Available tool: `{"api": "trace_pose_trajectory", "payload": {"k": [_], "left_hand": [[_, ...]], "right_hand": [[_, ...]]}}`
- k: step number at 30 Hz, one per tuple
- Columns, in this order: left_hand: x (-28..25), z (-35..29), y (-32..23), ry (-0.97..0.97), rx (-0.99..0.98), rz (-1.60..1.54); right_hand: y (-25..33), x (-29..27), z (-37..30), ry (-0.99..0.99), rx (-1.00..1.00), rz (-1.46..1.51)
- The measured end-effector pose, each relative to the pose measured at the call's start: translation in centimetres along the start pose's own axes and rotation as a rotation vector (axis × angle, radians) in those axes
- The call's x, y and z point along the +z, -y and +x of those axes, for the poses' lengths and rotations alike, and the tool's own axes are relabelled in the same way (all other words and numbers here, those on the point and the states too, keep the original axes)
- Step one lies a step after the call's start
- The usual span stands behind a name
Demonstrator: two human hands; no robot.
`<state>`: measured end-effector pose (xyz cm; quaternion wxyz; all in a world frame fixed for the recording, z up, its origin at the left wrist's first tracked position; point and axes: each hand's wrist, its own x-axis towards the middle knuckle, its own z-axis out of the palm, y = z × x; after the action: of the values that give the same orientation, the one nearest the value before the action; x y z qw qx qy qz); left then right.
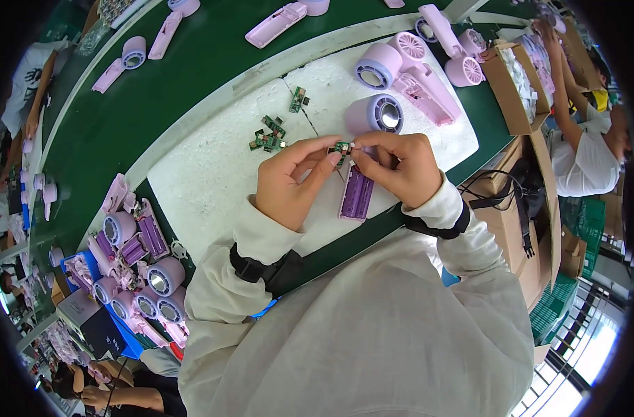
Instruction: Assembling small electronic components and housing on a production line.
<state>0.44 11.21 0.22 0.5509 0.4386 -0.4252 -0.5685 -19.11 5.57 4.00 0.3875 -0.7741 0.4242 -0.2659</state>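
My left hand (296, 179) pinches a small green circuit board (341, 148) between thumb and forefinger. At the board's right edge, the closed fingertips of my right hand (402, 169) grip a small white connector (352, 145). Just below them lies the open pink handle of a handheld fan, with purple battery cells (357, 194) inside. Its round fan head (375, 115) points away from me, partly behind my right hand. Several loose green circuit boards (269, 136) lie on the white foam board (213, 177), and one more board (298, 99) sits farther back.
Several pink fan bodies (421, 83) stand at the foam's far right. A pile of fans with battery cells (140, 257) fills the left side. More fan parts (275, 25) lie on the green surface (199, 59) beyond. At right are cardboard boxes (515, 87) and a person (584, 153).
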Motion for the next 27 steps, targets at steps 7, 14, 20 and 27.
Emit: {"api": "trace_pose_trajectory", "payload": {"k": [7, 14, 20, 27], "left_hand": [[-0.8, 0.1, 0.2, 0.119, 0.221, 0.303], [-0.8, 0.1, 0.7, 0.157, -0.031, -0.074], [-0.9, 0.1, 0.2, 0.222, -0.155, -0.155], [-0.3, -0.3, -0.3, 0.123, -0.156, -0.122]], "right_hand": [[-0.1, -0.6, -0.2, 0.045, 0.012, 0.030], [-1.2, -0.1, -1.3, 0.027, 0.132, 0.245], [-2.2, 0.2, -1.6, 0.043, 0.212, 0.371], [-1.9, 0.2, -1.3, 0.078, 0.200, 0.327]]}}
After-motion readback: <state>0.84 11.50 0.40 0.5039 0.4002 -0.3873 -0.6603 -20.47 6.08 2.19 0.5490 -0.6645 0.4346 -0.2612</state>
